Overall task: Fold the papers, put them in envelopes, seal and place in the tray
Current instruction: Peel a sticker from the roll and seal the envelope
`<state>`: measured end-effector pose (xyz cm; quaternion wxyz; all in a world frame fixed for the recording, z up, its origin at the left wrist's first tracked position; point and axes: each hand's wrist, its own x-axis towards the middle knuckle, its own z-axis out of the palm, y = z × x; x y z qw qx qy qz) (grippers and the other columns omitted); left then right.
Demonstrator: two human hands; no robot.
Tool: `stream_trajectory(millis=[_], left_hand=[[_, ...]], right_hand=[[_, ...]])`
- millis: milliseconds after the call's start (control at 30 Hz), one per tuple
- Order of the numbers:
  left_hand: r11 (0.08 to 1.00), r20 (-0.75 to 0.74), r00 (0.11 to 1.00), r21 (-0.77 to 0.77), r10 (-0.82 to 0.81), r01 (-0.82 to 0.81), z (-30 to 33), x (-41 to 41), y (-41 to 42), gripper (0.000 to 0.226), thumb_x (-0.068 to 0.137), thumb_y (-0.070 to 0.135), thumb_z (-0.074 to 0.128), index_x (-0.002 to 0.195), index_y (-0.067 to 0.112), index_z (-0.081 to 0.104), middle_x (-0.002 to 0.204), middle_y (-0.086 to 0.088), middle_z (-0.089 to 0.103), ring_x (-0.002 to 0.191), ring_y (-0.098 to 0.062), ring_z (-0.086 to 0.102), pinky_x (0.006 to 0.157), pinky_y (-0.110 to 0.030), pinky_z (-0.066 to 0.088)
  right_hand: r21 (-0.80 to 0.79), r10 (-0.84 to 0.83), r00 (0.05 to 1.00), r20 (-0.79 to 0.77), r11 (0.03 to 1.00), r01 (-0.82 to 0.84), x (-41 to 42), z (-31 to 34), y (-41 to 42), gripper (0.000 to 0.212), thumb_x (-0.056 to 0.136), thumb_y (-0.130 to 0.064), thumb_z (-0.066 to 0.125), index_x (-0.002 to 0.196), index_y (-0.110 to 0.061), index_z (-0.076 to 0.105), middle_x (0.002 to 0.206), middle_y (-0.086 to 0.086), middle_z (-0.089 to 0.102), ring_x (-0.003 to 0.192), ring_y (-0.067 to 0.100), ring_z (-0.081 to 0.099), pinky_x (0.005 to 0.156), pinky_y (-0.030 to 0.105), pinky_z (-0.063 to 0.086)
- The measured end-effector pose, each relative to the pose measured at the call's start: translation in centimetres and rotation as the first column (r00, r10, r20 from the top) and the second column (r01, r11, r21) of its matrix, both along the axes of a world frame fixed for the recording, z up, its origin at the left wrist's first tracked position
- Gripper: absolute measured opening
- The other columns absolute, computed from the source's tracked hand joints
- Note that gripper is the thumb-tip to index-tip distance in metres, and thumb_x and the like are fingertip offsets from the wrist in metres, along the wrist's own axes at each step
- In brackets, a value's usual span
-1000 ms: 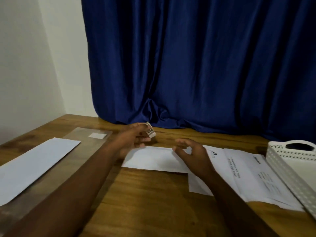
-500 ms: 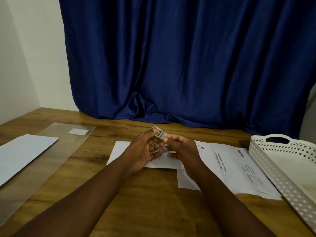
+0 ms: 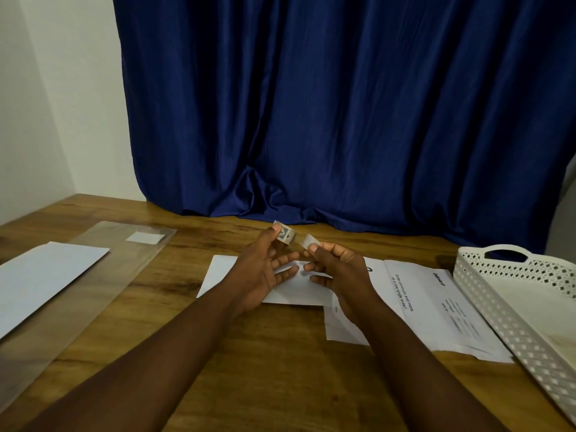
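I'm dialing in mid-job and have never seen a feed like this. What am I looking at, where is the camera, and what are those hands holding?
There is no machine here: a person works with two bare hands, and the single picture comes from a wide-angle camera on their head, looking forward and down. The left hand pinches a small roll of tape; the right hand pinches the tape's free end, with a short clear strip stretched between them. Under the hands a white envelope lies on the wooden table. Printed papers lie to its right, beside a white perforated tray. On the left lie another white envelope and a clear plastic sleeve. A blue curtain hangs behind.
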<state>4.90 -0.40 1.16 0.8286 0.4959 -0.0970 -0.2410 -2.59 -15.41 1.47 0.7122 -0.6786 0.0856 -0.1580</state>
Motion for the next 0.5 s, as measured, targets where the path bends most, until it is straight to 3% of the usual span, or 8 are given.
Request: stream_trajectory(millis=[100,200,300,500], left_hand=[[0.999,0.025,0.998,-0.001,0.053,-0.053,0.7,0.8,1.0,0.04,0.099,0.042,0.059,0.125,0.012,0.063,0.112,-0.008,0.073,0.106,-0.023,0.068,0.096,-0.045,0.055],[0.956,0.301,0.933,0.155,0.194,-0.249,1.6,2.0,3.2,0.024,0.095,0.029,0.07,0.116,0.017,0.068,0.109,-0.004,0.074,0.097,-0.019,0.071,0.084,-0.037,0.059],[0.783,0.612,0.744,0.312,0.268,-0.539,1.4,3.9,6.6,0.03,0.089,0.028,0.078,0.116,0.024,0.068,0.105,0.003,0.074,0.096,-0.014,0.072,0.083,-0.033,0.06],[0.481,0.694,0.645,0.468,0.319,-0.741,-0.3,6.3,11.6,0.037,0.085,0.032,0.075,0.118,0.025,0.062,0.104,0.003,0.071,0.093,-0.017,0.067,0.085,-0.036,0.053]], right_hand=[[-0.013,-0.041,0.999,0.015,0.999,0.042,-0.1,0.2,-0.7,0.017,0.091,-0.026,0.072,0.103,-0.015,0.074,0.098,0.006,0.078,0.084,0.021,0.072,0.08,0.037,0.058],[-0.027,-0.122,0.992,0.021,0.992,0.123,0.1,0.5,-1.5,0.016,0.087,-0.024,0.076,0.101,-0.015,0.074,0.092,0.003,0.079,0.077,0.016,0.072,0.074,0.032,0.06],[-0.032,-0.186,0.983,-0.004,0.982,0.185,0.3,0.4,-2.1,0.013,0.084,-0.021,0.079,0.097,-0.019,0.074,0.086,0.002,0.078,0.072,0.014,0.072,0.07,0.031,0.061],[-0.047,-0.225,0.974,-0.012,0.973,0.224,0.2,0.2,-2.7,0.013,0.086,-0.019,0.078,0.098,-0.017,0.075,0.087,0.003,0.078,0.074,0.015,0.071,0.068,0.03,0.06]])
